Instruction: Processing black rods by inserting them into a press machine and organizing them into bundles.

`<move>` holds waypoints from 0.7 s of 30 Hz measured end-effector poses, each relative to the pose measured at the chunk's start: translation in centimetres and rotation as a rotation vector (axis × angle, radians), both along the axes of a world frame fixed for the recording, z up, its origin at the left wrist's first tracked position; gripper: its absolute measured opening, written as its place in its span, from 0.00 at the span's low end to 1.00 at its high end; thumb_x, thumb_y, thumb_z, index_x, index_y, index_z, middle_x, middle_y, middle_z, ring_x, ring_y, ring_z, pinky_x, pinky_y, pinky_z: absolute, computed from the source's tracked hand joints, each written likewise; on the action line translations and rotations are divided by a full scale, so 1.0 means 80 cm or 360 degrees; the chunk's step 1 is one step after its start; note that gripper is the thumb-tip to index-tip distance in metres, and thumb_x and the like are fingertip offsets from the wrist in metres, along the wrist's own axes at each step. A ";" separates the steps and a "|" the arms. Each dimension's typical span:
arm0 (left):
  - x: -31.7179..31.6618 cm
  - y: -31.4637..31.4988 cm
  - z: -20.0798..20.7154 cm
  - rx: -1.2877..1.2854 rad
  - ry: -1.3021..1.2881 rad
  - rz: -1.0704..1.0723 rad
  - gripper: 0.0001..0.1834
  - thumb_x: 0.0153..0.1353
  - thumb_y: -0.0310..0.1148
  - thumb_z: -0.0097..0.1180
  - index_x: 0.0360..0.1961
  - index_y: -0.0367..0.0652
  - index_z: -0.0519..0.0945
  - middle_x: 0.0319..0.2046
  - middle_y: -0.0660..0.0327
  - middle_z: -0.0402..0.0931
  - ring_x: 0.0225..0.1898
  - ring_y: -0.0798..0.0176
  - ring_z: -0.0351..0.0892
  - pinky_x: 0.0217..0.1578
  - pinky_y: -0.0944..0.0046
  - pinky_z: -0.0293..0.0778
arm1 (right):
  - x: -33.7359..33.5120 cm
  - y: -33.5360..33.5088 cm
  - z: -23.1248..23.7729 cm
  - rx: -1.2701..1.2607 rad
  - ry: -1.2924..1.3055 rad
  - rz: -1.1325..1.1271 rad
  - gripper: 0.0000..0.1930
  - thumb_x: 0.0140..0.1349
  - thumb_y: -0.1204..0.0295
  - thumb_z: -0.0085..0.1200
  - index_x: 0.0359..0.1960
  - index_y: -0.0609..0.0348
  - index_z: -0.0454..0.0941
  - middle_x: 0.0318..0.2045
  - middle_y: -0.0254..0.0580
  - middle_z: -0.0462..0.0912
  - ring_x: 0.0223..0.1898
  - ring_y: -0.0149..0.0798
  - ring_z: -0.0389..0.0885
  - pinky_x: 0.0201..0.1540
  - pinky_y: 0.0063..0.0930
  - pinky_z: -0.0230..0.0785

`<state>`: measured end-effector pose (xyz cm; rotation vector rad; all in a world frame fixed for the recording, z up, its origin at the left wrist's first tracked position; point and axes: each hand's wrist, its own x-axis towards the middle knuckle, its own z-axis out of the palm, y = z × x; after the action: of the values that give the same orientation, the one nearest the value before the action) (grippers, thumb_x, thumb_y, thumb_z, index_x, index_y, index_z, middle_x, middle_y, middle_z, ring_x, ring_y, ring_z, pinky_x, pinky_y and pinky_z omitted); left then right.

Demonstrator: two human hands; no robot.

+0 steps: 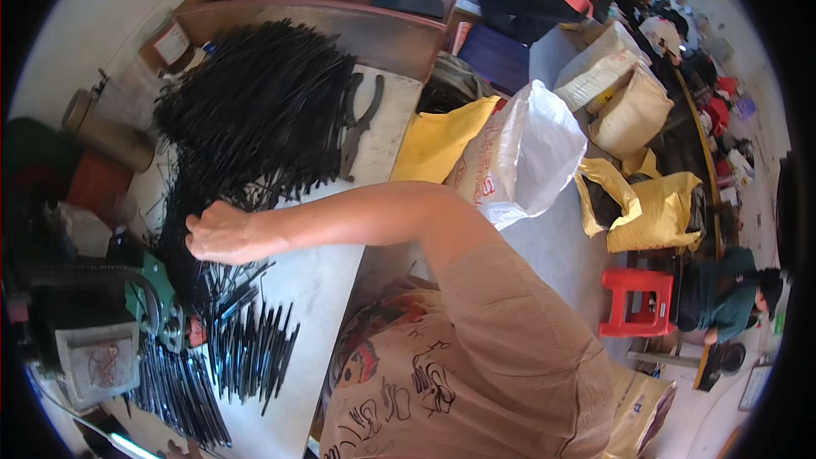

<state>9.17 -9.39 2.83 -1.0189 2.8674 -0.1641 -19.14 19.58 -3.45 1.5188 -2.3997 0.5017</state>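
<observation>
My right arm reaches across the white tabletop (319,289), and my right hand (225,234) is closed at the near edge of a big heap of thin black strips (255,93). What its fingers hold, if anything, is hidden. Below it lie loose black strips (229,285) and a row of black pieces (255,353). A second row of black strips (180,395) lies by a green bench machine (153,297). Only a sliver of my left hand (180,451) shows at the lower edge, under that row; its fingers are mostly cut off.
Dark-handled pliers (359,123) lie right of the heap. A wooden board (382,38) borders the table. A metal cylinder (110,129) stands left. Beyond are an open white sack (540,153), yellow bags (654,208), a red stool (636,302) and people (722,297).
</observation>
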 end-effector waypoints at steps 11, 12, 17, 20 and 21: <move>-0.097 0.139 -0.037 0.0556 0.0722 -0.0801 0.03 0.49 0.26 0.53 0.25 0.38 0.74 0.25 0.54 0.68 0.28 0.50 0.71 0.28 0.58 0.68 | -0.004 0.005 0.030 -0.0504 -0.0138 -0.0033 0.04 0.51 0.74 0.53 0.30 0.58 0.76 0.31 0.39 0.75 0.30 0.42 0.77 0.31 0.30 0.69; -0.102 0.142 -0.047 0.0492 0.0743 -0.0877 0.04 0.48 0.25 0.53 0.26 0.38 0.73 0.26 0.54 0.68 0.29 0.51 0.71 0.29 0.58 0.69 | -0.005 0.001 0.031 -0.0601 -0.0209 0.0055 0.05 0.52 0.75 0.52 0.31 0.60 0.75 0.30 0.40 0.76 0.29 0.41 0.77 0.31 0.29 0.68; -0.114 0.140 -0.083 0.0357 0.0703 -0.0977 0.06 0.47 0.24 0.53 0.28 0.37 0.71 0.28 0.54 0.68 0.32 0.51 0.69 0.33 0.58 0.68 | 0.008 0.001 0.043 -0.0567 -0.0726 -0.0025 0.06 0.52 0.75 0.51 0.33 0.63 0.75 0.31 0.39 0.76 0.32 0.43 0.77 0.35 0.30 0.68; -0.113 0.136 -0.087 0.0459 0.0828 -0.0977 0.05 0.48 0.24 0.53 0.27 0.38 0.71 0.27 0.55 0.68 0.31 0.51 0.69 0.32 0.58 0.68 | 0.008 0.000 0.026 -0.0127 -0.0399 0.0061 0.08 0.53 0.75 0.51 0.35 0.61 0.75 0.33 0.39 0.76 0.34 0.44 0.77 0.37 0.33 0.69; -0.112 0.135 -0.088 0.0522 0.0908 -0.0948 0.04 0.48 0.24 0.53 0.26 0.38 0.72 0.26 0.55 0.69 0.30 0.50 0.69 0.32 0.58 0.68 | 0.011 -0.002 0.018 0.0155 -0.0357 -0.0018 0.09 0.53 0.73 0.51 0.36 0.58 0.76 0.37 0.39 0.75 0.36 0.45 0.77 0.39 0.35 0.69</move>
<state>0.17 1.41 -4.18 -0.1357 3.4410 0.6375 -18.24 19.43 -2.01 1.5623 -2.6357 0.5895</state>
